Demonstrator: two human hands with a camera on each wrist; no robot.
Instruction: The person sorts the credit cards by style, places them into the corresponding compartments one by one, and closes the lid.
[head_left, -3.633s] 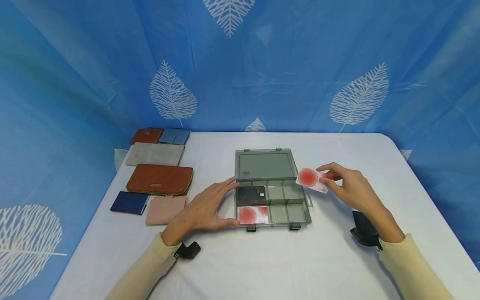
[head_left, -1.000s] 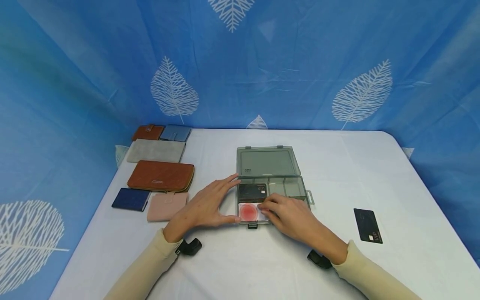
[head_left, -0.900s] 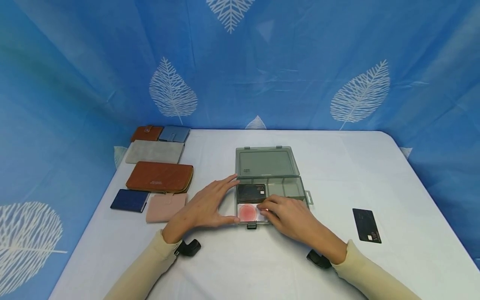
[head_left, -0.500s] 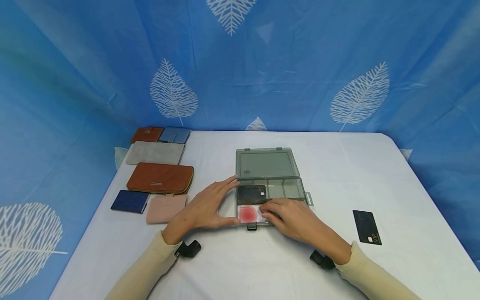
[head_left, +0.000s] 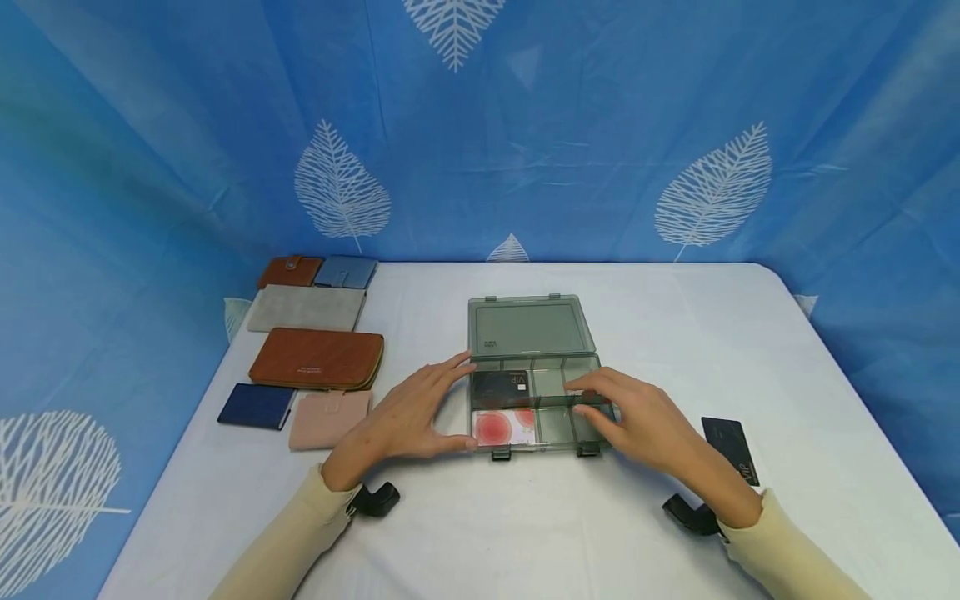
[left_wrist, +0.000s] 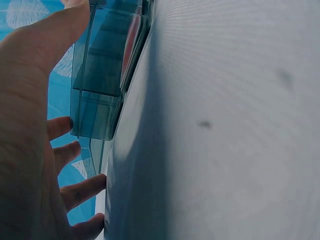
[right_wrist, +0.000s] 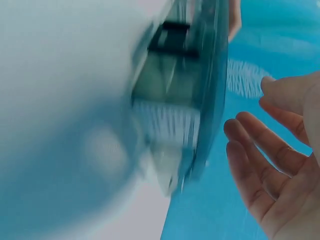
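A translucent grey-green compartment box (head_left: 531, 327) lies with its lid folded back on the table. In its left compartments are a black VIP card (head_left: 495, 389) and, nearer me, a white card with red circles (head_left: 493, 429). My left hand (head_left: 405, 421) spreads along the box's left side, thumb at the front corner and fingertips by the hinge; the left wrist view shows the thumb on the box wall (left_wrist: 100, 70). My right hand (head_left: 648, 421) hovers over the box's right side, fingers loosely bent and holding nothing. A second black VIP card (head_left: 727, 442) lies on the table to the right.
At the left are several wallets: a brown zip wallet (head_left: 317, 357), a grey one (head_left: 307, 308), a navy one (head_left: 257, 405), a pink one (head_left: 330, 419), a blue one (head_left: 345, 272) and a small brown one (head_left: 291, 271). A blue leaf-print curtain (head_left: 525, 167) hangs behind.
The right hand brought a red-circle card from the right down onto the front-left compartment, then let go and drew back rightward and up. The left hand stays at the box's side.
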